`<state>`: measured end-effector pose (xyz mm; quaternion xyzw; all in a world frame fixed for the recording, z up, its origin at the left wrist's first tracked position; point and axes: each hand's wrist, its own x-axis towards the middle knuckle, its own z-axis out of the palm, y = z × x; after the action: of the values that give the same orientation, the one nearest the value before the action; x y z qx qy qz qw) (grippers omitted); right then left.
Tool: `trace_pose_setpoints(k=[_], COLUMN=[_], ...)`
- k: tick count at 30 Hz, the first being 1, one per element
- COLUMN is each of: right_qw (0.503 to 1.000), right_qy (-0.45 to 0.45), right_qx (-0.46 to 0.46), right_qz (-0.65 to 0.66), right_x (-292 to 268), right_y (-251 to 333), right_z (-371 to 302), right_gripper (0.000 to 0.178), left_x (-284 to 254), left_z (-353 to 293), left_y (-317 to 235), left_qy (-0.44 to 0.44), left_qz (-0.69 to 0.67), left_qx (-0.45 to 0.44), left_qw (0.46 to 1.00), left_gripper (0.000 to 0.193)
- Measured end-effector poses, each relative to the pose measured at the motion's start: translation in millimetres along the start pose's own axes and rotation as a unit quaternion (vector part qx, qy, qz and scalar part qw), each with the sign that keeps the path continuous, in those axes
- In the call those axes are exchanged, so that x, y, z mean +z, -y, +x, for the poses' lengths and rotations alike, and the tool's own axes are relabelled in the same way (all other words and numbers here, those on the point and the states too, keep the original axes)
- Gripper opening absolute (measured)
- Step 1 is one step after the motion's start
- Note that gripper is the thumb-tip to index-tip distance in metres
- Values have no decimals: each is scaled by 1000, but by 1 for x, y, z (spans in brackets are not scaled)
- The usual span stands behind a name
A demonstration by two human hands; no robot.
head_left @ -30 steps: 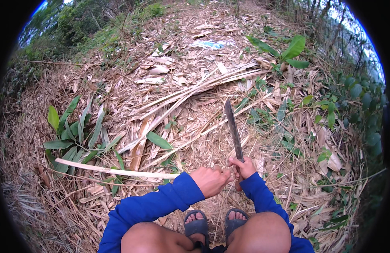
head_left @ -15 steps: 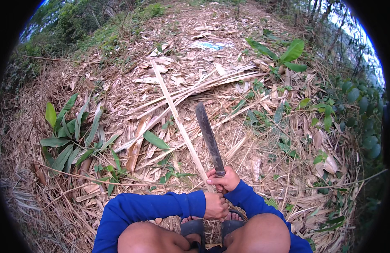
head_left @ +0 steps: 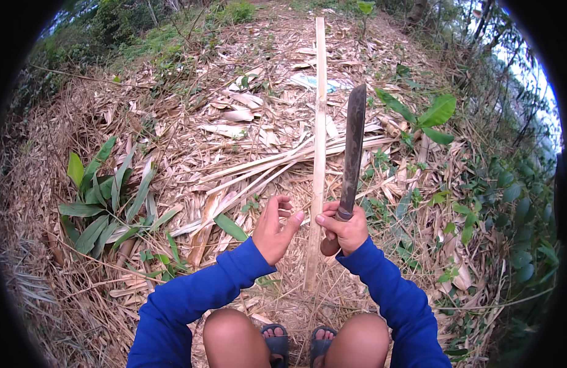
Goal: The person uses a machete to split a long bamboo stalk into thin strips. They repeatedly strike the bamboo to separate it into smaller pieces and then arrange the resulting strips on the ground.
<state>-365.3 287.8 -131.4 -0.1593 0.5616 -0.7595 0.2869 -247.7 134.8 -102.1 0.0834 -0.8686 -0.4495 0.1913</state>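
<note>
My right hand [head_left: 349, 232] is wrapped round the handle of a machete [head_left: 354, 144], whose dark, worn blade points up and away from me. A long pale strip of split wood or bamboo [head_left: 319, 141] stretches away from me between my hands. The right thumb and fingertips reach its right edge; whether they also pinch it I cannot tell. Just left of the strip, my left hand [head_left: 275, 233] is open, thumb and fingers apart, holding nothing. The strip's lower end hangs above the ground in front of my sandalled feet.
Several pale split strips [head_left: 277, 161] lie across the dry leaf litter ahead. Broad-leaved green plants [head_left: 99, 208] grow at the left, with another leafy plant [head_left: 433, 116] at the right. A pale blue scrap [head_left: 302, 80] lies farther off. Shrubs line both sides.
The strip has swung from slanting left to nearly straight ahead. My left hand has let go of it and opened. My right hand and the machete have moved forward and to the right.
</note>
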Motion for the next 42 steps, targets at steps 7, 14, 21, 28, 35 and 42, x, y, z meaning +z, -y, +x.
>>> trace_pose_setpoints(k=[7,14,21,28,35,42], right_qw=[996,893,796,770,737,719], right_qy=[-66,46,155,119,-28,-195], right_qx=[-20,11,33,-102,-86,57], right_qz=[-49,-447,-584,-619,-670,-665], right_x=[116,202,272,281,189,77], right_y=[131,305,427,510,535,612], right_z=[7,-68,-74,-2,160,382], right_gripper=[24,33,44,44,58,66], left_x=[-77,-243,-352,-369,-360,-360], left_z=[3,3,32,110,273,424], left_y=[-103,-252,-332,-351,-325,-289], left_qy=[20,-28,-19,46,140,205], left_qz=[-264,-400,-523,-547,-560,-489], left_qx=[-290,-419,-466,-429,-397,-425], left_qw=[920,814,714,718,714,734], left_gripper=[28,23,20,27,23,22])
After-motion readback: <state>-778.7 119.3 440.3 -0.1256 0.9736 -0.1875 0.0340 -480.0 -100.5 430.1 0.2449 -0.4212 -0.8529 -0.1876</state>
